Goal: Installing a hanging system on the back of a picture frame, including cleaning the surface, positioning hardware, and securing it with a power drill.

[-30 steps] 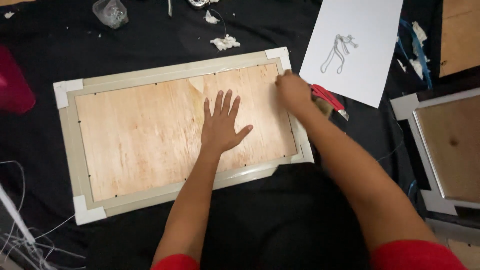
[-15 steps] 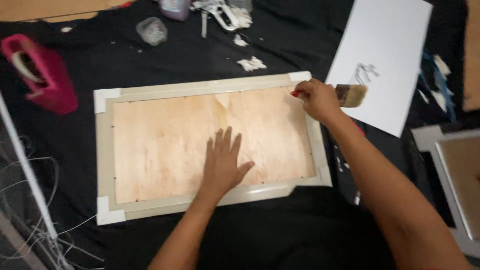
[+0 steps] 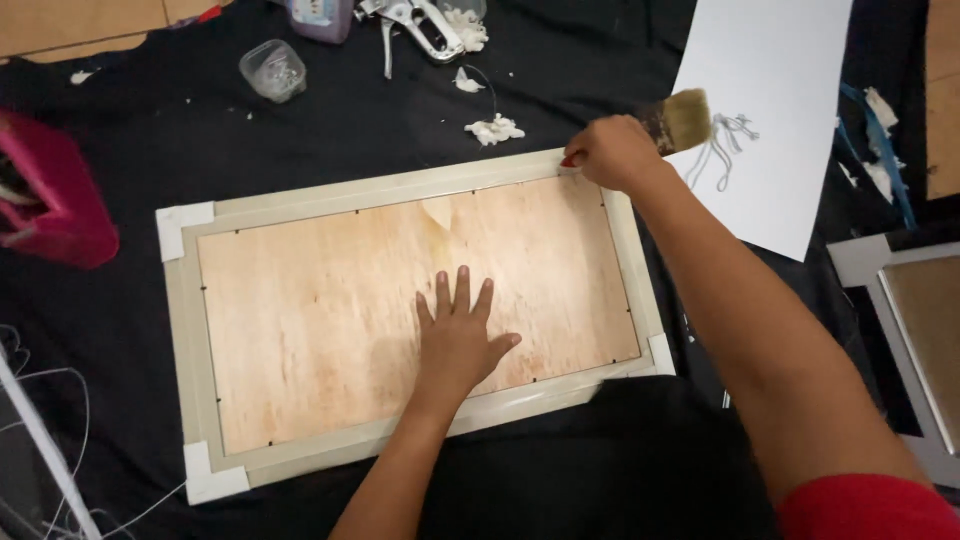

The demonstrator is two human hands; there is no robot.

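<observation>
Left hand [image 3: 458, 340] still flat, fingers spread on frame backing board [image 3: 330, 320], right hand [image 3: 612, 152] gripping paintbrush [image 3: 678, 118], now raised off the frame's corner

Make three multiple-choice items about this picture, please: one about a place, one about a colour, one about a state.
1. Where does the left hand lie?
A. flat on the wooden backing board of the frame
B. on the white sheet
C. on the pink object

2. What colour is the cloth under the frame?
A. white
B. black
C. green

3. What is the state of the right hand?
A. open and empty
B. closed around a paintbrush
C. resting in the lap

Answers:
1. A, the palm and spread fingers press on the board inside the frame.
2. B, dark black fabric shows all around the frame.
3. B, the bristles stick out of the fist near the frame's far right corner, over the white sheet.
</observation>
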